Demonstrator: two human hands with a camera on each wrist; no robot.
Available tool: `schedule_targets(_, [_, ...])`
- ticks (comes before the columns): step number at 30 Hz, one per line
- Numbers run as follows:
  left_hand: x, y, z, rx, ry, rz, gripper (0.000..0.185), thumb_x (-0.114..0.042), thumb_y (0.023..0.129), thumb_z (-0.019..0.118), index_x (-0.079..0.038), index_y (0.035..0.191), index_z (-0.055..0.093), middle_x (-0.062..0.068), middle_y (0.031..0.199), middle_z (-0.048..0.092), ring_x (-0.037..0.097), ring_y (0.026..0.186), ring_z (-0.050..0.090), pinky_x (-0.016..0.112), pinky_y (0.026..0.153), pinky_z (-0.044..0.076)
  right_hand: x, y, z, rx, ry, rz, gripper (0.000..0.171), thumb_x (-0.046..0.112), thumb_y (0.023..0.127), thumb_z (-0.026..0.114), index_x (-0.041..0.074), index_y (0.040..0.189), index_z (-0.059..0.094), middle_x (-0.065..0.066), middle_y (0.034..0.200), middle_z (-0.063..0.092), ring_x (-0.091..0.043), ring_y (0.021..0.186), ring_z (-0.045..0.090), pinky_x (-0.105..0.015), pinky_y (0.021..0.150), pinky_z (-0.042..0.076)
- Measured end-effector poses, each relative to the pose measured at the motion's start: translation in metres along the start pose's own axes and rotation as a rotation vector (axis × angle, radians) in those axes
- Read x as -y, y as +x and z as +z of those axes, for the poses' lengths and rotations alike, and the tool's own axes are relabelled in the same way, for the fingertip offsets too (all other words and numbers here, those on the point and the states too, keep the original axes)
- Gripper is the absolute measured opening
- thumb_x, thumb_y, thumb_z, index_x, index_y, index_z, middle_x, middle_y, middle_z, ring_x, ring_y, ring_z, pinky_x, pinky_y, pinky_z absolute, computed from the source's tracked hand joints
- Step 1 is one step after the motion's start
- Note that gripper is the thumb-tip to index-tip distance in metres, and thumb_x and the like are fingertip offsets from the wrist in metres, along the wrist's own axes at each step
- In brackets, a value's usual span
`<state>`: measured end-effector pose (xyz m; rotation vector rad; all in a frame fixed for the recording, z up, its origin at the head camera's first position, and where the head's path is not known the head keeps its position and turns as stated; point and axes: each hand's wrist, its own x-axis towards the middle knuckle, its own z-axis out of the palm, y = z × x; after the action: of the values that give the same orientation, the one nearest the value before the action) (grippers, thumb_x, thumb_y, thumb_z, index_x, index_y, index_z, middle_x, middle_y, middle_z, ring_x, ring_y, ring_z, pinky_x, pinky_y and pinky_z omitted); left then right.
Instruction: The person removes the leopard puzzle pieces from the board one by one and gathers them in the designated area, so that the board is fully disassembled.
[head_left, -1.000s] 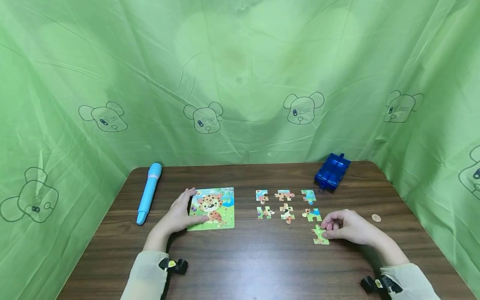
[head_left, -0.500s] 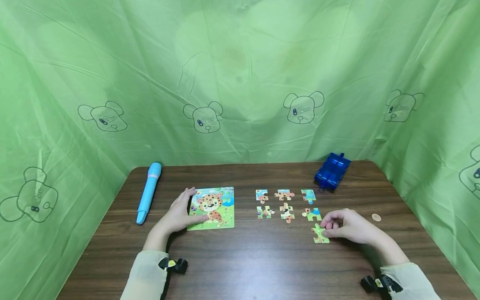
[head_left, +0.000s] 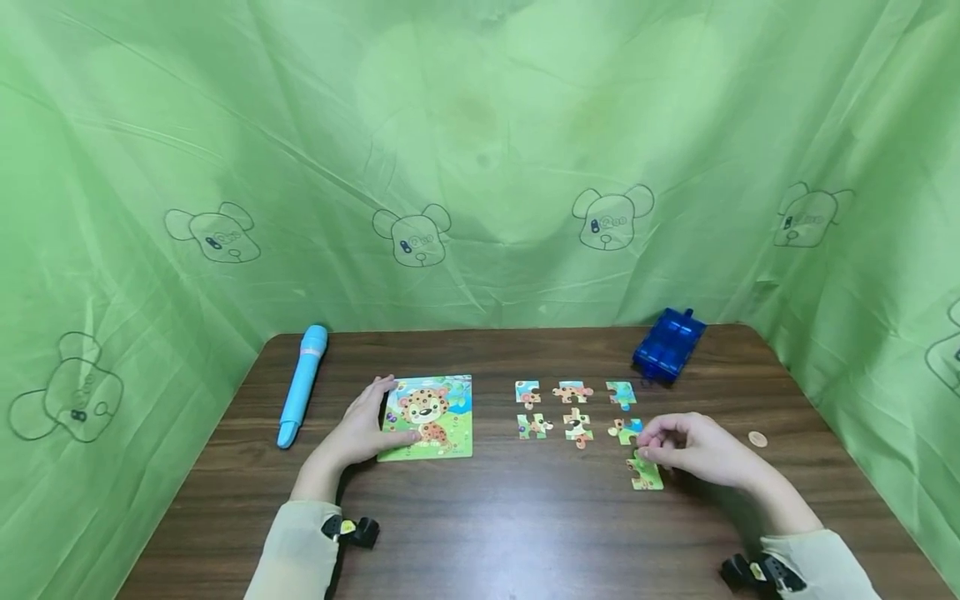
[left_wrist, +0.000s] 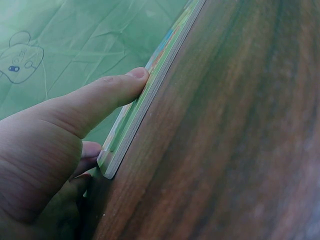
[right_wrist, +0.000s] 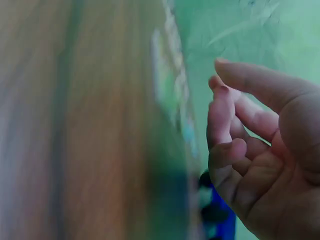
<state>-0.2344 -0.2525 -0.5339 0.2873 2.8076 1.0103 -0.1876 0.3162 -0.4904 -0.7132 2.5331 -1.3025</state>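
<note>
My left hand [head_left: 365, 427] holds a square leopard-cub jigsaw board [head_left: 450, 417] by its left side. The thumb [left_wrist: 125, 87] lies on the printed face in the left wrist view, and the other fingers are at the edge. A green jigsaw piece [head_left: 648, 477] lies on the table at the right, nearest me. Just over its top edge is my right hand [head_left: 697, 450], fingers loosely curled and thumb near the index finger. The right wrist view shows nothing between those fingertips. Behind it, a blue-and-green piece [head_left: 624, 430] is partly covered by the fingers in the head view.
Several more jigsaw pieces, among them a dog-faced piece [head_left: 577, 423], lie spaced in rows mid-table. A blue microphone [head_left: 303, 387] lies at the left. A clear blue box [head_left: 669, 346] stands back right; a round tan disc [head_left: 758, 439] is right of my hand.
My right hand has come off the green jigsaw piece and shifted slightly up and left, showing more of the piece. My left hand stays on the board. The head view has shifted slightly.
</note>
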Motion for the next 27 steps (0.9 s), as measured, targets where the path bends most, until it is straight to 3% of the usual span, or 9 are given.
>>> schedule_targets(6, [-0.002, -0.001, 0.0, 0.003, -0.011, 0.0, 0.12, -0.065, 0.083, 0.089, -0.01, 0.172, 0.031, 0.014, 0.181, 0.022, 0.045, 0.167, 0.011, 0.073, 0.127, 0.022, 0.044, 0.027, 0.026, -0.065, -0.015, 0.021, 0.023, 0.022, 0.1, 0.082, 0.009, 0.117, 0.076, 0.003, 0.092, 0.07, -0.011, 0.081, 0.066, -0.028, 0.068, 0.056])
schedule_targets(12, [-0.001, -0.002, 0.0, -0.001, -0.011, 0.009, 0.118, -0.065, 0.084, 0.089, -0.01, 0.171, 0.031, 0.013, 0.181, 0.023, 0.043, 0.167, 0.012, 0.072, 0.127, 0.023, 0.083, 0.072, 0.068, -0.035, -0.017, -0.015, 0.027, 0.032, 0.098, 0.084, 0.014, 0.118, 0.077, 0.008, 0.095, 0.071, -0.012, 0.082, 0.066, -0.028, 0.072, 0.057])
schedule_targets(17, [0.001, -0.004, -0.001, -0.012, 0.0, 0.035, 0.112, -0.064, 0.088, 0.086, -0.008, 0.17, 0.033, 0.015, 0.18, 0.025, 0.043, 0.167, 0.014, 0.072, 0.127, 0.024, 0.111, 0.116, 0.114, -0.005, 0.039, -0.016, 0.03, 0.028, 0.097, 0.085, 0.007, 0.117, 0.077, 0.007, 0.095, 0.071, -0.014, 0.077, 0.067, -0.029, 0.072, 0.056])
schedule_targets(22, [0.001, -0.003, -0.003, -0.028, 0.0, 0.08, 0.096, -0.047, 0.096, 0.083, -0.004, 0.168, 0.037, 0.018, 0.178, 0.029, 0.043, 0.167, 0.016, 0.07, 0.128, 0.023, 0.131, 0.148, 0.154, 0.019, 0.127, -0.008, 0.031, 0.021, 0.094, 0.086, 0.003, 0.118, 0.076, 0.003, 0.093, 0.072, -0.011, 0.074, 0.065, -0.027, 0.07, 0.056])
schedule_targets(27, [0.001, -0.002, -0.004, -0.01, -0.016, 0.075, 0.093, -0.04, 0.096, 0.082, -0.004, 0.168, 0.036, 0.018, 0.178, 0.029, 0.043, 0.167, 0.015, 0.071, 0.129, 0.022, 0.134, 0.169, 0.181, 0.007, 0.125, 0.006, 0.033, 0.018, 0.091, 0.089, 0.003, 0.118, 0.077, 0.0, 0.095, 0.073, -0.012, 0.072, 0.066, -0.026, 0.066, 0.055])
